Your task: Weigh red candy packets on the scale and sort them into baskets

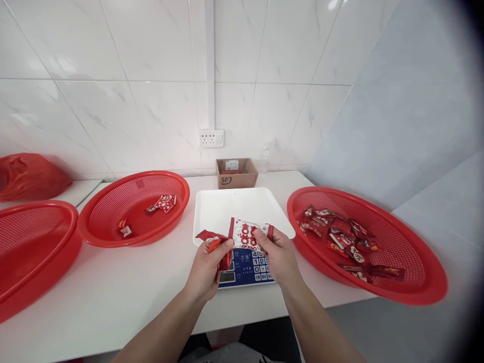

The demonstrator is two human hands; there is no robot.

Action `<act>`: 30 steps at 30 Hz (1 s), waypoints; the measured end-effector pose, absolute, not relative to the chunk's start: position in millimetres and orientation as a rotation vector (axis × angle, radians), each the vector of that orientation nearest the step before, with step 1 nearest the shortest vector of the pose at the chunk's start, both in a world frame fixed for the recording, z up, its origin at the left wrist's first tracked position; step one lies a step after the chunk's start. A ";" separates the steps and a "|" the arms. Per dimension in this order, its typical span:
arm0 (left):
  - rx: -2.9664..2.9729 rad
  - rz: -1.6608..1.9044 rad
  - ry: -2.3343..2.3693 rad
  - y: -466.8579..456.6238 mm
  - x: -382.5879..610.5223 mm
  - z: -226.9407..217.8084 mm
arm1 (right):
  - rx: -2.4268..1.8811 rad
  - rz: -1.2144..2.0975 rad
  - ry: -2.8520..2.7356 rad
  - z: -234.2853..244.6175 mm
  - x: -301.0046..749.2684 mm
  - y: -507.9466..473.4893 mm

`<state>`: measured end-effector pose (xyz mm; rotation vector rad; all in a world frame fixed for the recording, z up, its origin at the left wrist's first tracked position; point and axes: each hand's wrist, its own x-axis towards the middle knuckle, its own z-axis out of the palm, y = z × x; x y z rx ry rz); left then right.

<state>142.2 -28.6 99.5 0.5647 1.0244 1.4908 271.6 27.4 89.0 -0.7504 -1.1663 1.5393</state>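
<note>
My left hand (207, 267) grips several red snack packets (223, 254), partly hidden by its fingers. A white packet with red characters (243, 235) stretches between both hands. My right hand (278, 254) pinches its right part with thumb and fingers, and my left thumb lies at its left end. Both hands are over the front of a white weighing scale (215, 206), whose blue keypad (244, 267) shows between my wrists. No packets show on the visible part of the scale's pan.
At right, a red basket (423, 272) holds many wrapped snacks (344, 234). Another red basket (94, 217) at left holds a few packets (165, 203), beside a third basket (38, 267). Behind the scale stands a cardboard box (237, 180). A red bag (30, 176) lies far left.
</note>
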 end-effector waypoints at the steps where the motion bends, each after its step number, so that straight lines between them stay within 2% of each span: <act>1: 0.567 1.486 1.016 -28.7 142.5 100.2 | -0.753 1.582 -1.137 89.3 271.7 27.6; 8: 0.566 1.495 1.032 -28.2 139.9 98.3 | -0.798 1.615 -1.106 88.7 273.4 30.8; 16: 0.602 1.479 1.020 -31.5 141.7 97.1 | -0.967 1.348 -1.262 81.4 278.6 34.5; 24: 0.534 1.635 0.977 -28.1 142.6 100.7 | -0.603 1.657 -1.191 81.4 267.3 22.8; 30: 0.574 1.542 0.989 -33.2 153.1 96.2 | -0.784 1.545 -1.095 61.6 253.8 13.9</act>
